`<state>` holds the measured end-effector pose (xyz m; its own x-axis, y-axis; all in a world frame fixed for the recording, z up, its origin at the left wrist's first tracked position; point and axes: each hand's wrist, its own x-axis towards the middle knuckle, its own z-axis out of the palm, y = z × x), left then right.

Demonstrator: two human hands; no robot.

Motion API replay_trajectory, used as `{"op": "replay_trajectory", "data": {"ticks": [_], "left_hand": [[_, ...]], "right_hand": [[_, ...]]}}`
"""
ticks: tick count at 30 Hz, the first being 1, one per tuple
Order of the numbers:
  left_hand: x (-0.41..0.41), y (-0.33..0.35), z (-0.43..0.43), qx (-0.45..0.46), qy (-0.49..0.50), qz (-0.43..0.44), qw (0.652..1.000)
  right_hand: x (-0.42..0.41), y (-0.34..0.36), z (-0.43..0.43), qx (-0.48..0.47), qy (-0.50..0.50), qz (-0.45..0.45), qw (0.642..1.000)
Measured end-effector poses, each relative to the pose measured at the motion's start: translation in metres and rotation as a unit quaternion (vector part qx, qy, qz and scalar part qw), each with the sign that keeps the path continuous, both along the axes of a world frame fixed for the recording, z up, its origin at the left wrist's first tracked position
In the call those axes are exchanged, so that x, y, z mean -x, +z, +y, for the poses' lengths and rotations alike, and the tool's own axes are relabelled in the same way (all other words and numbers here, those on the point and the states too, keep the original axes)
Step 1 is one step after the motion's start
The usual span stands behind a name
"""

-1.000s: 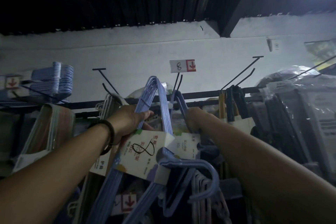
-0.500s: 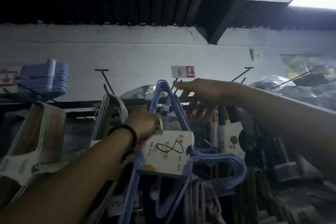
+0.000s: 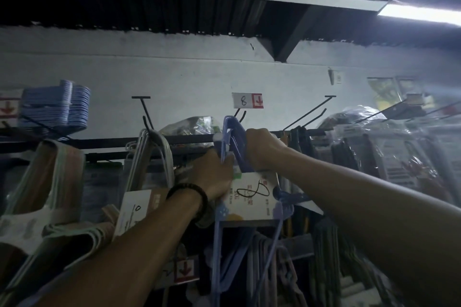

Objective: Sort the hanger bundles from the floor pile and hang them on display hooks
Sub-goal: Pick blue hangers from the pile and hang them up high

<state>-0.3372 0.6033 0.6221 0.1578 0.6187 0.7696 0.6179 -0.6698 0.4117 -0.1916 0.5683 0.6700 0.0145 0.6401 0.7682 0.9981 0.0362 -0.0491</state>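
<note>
Bundle of blue hangers (image 3: 233, 137) stood upright at the rail (image 3: 104, 143): my left hand (image 3: 212, 174) gripped it just above its label card (image 3: 252, 200), my right hand (image 3: 259, 149) clamped its top.

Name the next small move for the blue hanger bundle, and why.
Probably lift the blue hanger bundle slightly and slip its top over the hook under the tag marked 8: left hand and right hand grip it, top near the hook's tip.

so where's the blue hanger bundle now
Head view, centre: the blue hanger bundle is gripped by left hand and right hand, below the 8 tag.
</note>
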Motion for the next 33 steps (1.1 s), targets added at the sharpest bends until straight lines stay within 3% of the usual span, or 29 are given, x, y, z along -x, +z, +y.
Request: {"op": "replay_trajectory", "data": {"ticks": [7,10,19,26,30,33], "left_hand": [[0.008,-0.036,-0.022,-0.054,-0.123,0.141,0.981],[0.011,-0.038,-0.016,-0.078,-0.066,0.211,0.972],[-0.001,-0.036,0.011,-0.202,0.077,0.273,0.937],[-0.01,-0.034,0.032,-0.178,0.202,0.34,0.901],[-0.021,-0.038,0.05,-0.105,0.296,0.414,0.854],[-0.028,-0.042,0.059,-0.087,0.313,0.415,0.85]], "right_hand": [[-0.003,0.009,-0.006,-0.07,-0.003,0.041,0.997],[-0.007,0.011,-0.014,-0.118,-0.006,0.025,0.993],[-0.024,-0.003,-0.001,-0.163,-0.024,0.059,0.985],[-0.028,-0.007,0.039,-0.117,0.026,0.091,0.989],[-0.03,-0.017,0.071,-0.041,0.051,0.087,0.994],[-0.033,-0.02,0.09,-0.016,0.041,0.089,0.995]]}}
